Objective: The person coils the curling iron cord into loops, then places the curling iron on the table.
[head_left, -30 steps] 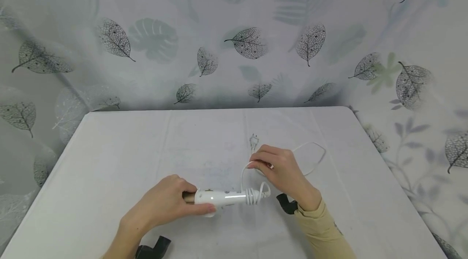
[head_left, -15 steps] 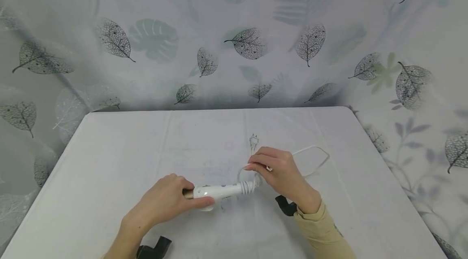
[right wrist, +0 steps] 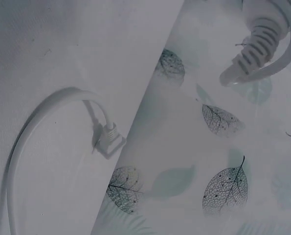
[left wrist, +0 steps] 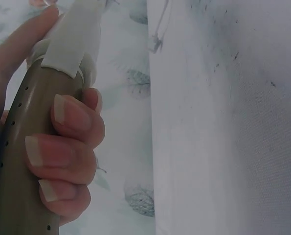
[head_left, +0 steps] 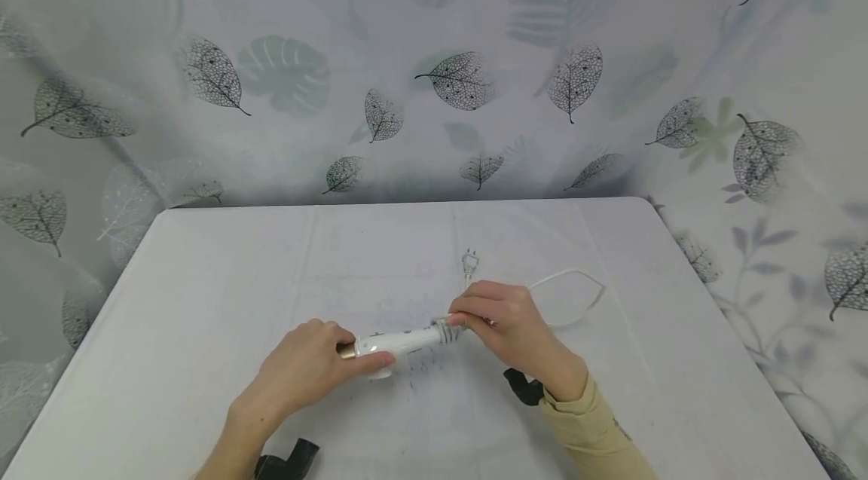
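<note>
A white-handled hair iron (head_left: 400,343) with a brownish barrel is raised over the table, its cord end tilted slightly up to the right. My left hand (head_left: 305,359) grips the barrel, thumb along the white handle. In the left wrist view, fingers curl round the barrel (left wrist: 37,112), which has rows of small holes. My right hand (head_left: 505,322) pinches the white cord at the handle's tail, where several turns of cord (head_left: 446,332) are wound. The rest of the cord (right wrist: 30,129) loops on the table to a two-pin plug (right wrist: 109,141). The ribbed cord sleeve (right wrist: 257,46) shows in the right wrist view.
A white-covered table (head_left: 224,276) lies under both hands. Leaf-printed sheeting (head_left: 434,141) rises behind it and along the sides. Dark camera mounts (head_left: 288,460) sit at both wrists.
My right hand has come slightly left and down, drawing the cord close against the handle's tail. The handle's cord end has tilted up and shifted left. The plug has stayed put.
</note>
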The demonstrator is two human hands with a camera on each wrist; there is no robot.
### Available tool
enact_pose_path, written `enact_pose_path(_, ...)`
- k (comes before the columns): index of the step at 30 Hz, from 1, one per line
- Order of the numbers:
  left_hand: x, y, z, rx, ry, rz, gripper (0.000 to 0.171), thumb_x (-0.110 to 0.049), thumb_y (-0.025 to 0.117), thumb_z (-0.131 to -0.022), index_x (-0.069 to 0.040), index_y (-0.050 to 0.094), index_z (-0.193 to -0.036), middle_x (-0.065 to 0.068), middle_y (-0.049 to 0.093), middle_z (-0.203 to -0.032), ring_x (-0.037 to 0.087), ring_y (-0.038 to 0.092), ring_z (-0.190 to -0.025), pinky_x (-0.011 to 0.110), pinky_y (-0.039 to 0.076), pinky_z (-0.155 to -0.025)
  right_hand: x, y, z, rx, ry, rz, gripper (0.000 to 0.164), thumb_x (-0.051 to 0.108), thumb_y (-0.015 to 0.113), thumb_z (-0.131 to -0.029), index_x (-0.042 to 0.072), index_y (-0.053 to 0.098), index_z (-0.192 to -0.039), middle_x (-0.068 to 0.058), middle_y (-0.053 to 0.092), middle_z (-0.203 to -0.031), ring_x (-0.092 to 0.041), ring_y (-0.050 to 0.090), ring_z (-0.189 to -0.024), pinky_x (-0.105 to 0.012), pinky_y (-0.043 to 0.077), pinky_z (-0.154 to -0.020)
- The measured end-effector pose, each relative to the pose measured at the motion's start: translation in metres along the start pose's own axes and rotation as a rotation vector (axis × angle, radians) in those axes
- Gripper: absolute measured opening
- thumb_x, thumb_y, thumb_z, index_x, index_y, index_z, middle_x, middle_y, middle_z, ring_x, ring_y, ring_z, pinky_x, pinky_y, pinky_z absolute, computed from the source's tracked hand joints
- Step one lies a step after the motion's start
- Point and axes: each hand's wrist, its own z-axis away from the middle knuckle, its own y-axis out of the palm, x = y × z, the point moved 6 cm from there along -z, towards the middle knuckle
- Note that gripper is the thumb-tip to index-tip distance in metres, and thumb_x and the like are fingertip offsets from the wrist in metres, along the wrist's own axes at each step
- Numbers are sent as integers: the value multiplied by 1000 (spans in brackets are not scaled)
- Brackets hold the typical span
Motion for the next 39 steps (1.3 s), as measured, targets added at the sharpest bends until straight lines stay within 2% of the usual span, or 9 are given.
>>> enact_pose_path(6, 3, -4, -1, -52, -60, -47, 62, -84, 61, -72, -23, 67, -71, -5, 52, -60, 11, 42, -53, 28, 32, -48, 2, 1, -1, -13, -17, 50, 17, 0, 84, -74, 6, 75, -87, 0, 69, -80, -6, 55, -64, -13, 44, -59)
enact_pose_path(12, 4, -8, 0, -89, -95, -58, 68, -87, 56, -73, -20, 65, -69, -3, 50, -61, 11, 43, -55, 29, 32, -50, 1, 2, -1, -13, 0, 63, 17, 0, 84, -74, 6, 75, -88, 0, 69, -80, -7, 55, -63, -14, 45, -58)
enact_pose_path(20, 4, -11, 2, -132, -102, -48, 69, -87, 54, -75, -18, 62, -67, -3, 44, -58, 11, 40, -51, 27, 29, -47, -3, 4, 1, 3, 83, 63, 11, 5, 81, -81, 6, 76, -91, 2, 67, -80, -4, 51, -62, -12, 41, -57)
enact_pose_path(24, 4, -12, 2, -148, -115, -30, 71, -88, 53, -74, -18, 61, -66, -4, 43, -56, 11, 38, -50, 27, 27, -46, -5, 4, 1, -30, 122, 106, 10, 6, 80, -82, 8, 75, -91, 4, 65, -77, -4, 49, -61, -13, 39, -56)
enact_pose_path(31, 5, -12, 2, -150, -132, -21, 72, -88, 53, -74, -17, 63, -69, -2, 46, -57, 12, 38, -52, 28, 27, -47, -5, 3, 2, -110, 123, 232, 14, 8, 85, -76, 9, 74, -85, 4, 62, -72, -5, 49, -59, -15, 39, -54)
enact_pose_path(39, 6, -12, -1, -159, -160, -18, 77, -90, 51, -73, -15, 64, -72, -1, 47, -58, 13, 39, -51, 29, 27, -46, -6, 4, 1, -75, 124, 139, 9, 9, 82, -80, 8, 75, -86, 3, 64, -74, -5, 50, -59, -14, 39, -55)
